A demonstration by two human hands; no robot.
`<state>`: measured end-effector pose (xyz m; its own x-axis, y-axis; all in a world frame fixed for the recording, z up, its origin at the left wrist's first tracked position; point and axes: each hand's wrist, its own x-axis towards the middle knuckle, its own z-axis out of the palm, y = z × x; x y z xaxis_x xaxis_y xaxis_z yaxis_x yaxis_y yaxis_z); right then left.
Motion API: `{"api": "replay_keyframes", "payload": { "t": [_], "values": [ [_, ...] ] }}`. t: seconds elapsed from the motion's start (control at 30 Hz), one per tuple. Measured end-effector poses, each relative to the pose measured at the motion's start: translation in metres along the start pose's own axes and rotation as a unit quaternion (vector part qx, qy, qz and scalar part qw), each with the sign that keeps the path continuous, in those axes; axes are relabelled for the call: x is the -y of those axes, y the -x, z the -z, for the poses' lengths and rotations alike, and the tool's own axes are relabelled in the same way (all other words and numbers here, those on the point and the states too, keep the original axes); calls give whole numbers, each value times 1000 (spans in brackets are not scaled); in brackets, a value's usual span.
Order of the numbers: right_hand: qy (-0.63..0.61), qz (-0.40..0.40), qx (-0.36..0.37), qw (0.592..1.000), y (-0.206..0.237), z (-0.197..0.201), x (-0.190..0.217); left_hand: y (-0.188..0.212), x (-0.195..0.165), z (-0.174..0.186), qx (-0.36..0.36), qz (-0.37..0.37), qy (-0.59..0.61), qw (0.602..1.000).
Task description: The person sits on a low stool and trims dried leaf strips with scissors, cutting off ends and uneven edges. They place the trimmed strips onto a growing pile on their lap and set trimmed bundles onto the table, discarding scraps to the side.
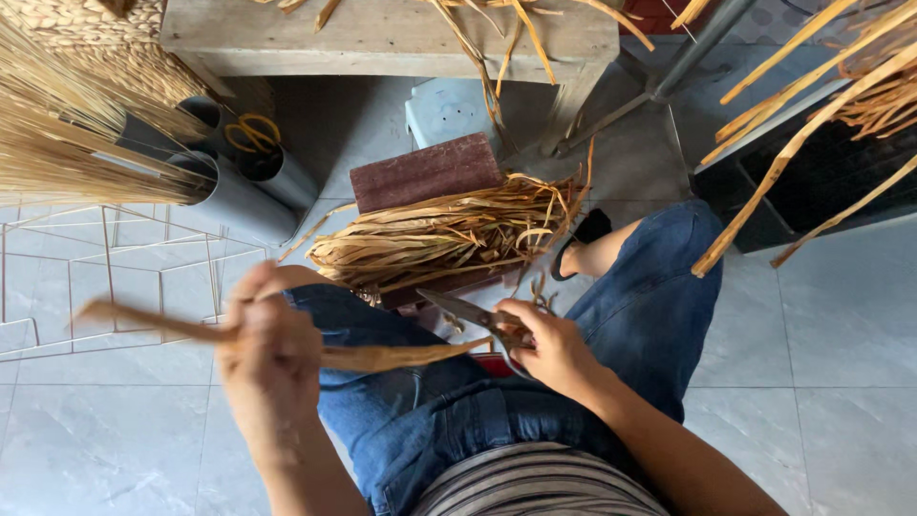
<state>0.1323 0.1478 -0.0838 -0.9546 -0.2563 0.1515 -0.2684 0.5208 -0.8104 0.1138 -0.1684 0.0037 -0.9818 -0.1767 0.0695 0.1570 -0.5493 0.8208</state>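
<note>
My left hand [269,355] is raised over my left knee and grips a long dried tan leaf strip [382,357] that runs from the far left across my lap. My right hand [549,346] holds a pair of scissors [468,312] with red handles; their blades are apart and point left, close to the strip's right end. Just beyond my knees a bundle of dried straw strips [449,237] lies on a dark reddish block [426,171]. I am seated in blue jeans.
A wooden bench [382,38] strewn with strips stands ahead. Grey tubes [239,191] holding yellow-handled scissors [252,132] lie at the left beside a sheaf of straw [67,134] and a wire rack [115,268]. A black box [821,182] with strips sits right.
</note>
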Motion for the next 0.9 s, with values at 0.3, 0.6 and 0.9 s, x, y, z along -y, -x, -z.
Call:
{"api": "replay_keyframes", "payload": {
  "t": [0.3, 0.6, 0.9],
  "values": [
    [-63, 243, 82, 965, 5, 8, 51, 14, 103, -34, 196, 336, -72, 918],
    [-124, 170, 77, 974, 19, 8, 34, 18, 111, -58, 126, 275, -28, 953],
    [-389, -150, 103, 903, 30, 32, -38, 9, 81, -37, 180, 284, 26, 941]
  ]
}}
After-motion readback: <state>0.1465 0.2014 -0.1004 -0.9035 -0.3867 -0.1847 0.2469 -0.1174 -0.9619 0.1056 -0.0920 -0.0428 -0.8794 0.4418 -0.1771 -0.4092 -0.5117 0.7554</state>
